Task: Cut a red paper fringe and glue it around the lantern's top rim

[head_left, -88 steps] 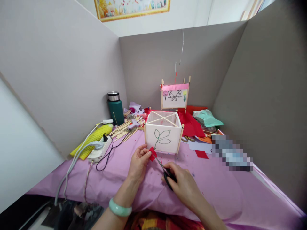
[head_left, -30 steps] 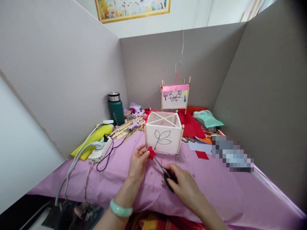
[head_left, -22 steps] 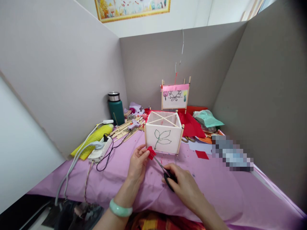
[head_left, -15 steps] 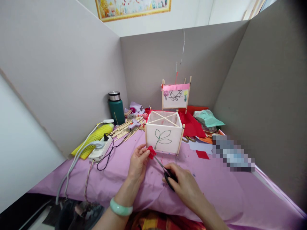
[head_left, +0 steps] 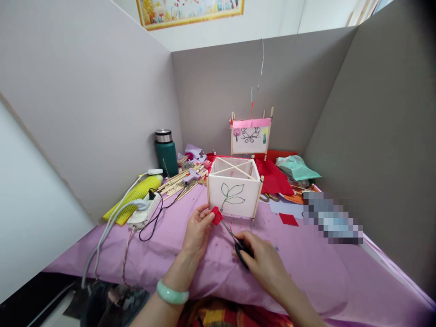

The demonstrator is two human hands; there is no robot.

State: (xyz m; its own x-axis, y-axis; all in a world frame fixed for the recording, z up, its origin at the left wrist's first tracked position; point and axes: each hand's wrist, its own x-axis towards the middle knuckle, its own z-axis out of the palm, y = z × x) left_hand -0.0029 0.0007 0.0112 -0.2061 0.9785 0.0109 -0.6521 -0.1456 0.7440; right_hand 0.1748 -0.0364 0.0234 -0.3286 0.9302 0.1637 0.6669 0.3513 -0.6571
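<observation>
Between the thumb and fingers of my left hand (head_left: pixel 200 229) is a small piece of red fabric (head_left: pixel 217 215). My right hand (head_left: pixel 260 254) grips a pair of black-handled scissors (head_left: pixel 242 254), fingers in the loops and blades pointing up and left at the fabric's lower edge. Just behind both hands stands a box-shaped lantern (head_left: pixel 233 195) with white sides, stick corners and a crossed pair of sticks on top. A green leafy sprig is drawn on its front. To its right a red square (head_left: pixel 289 220) lies flat on the purple tablecloth (head_left: pixel 306 268).
A smaller lantern (head_left: pixel 250 141) hangs on a wire behind. Left are a green bottle (head_left: pixel 166 154), loose sticks (head_left: pixel 177 186), a glue gun (head_left: pixel 191 176) and a power strip (head_left: pixel 145 212) with cables. Red cloth (head_left: pixel 275 177) and a mint-coloured packet (head_left: pixel 298 167) lie right. Grey panels enclose the table.
The scissors' blades and the red fabric have shifted very slightly against each other. The whole view has moved a little; both hands keep their hold.
</observation>
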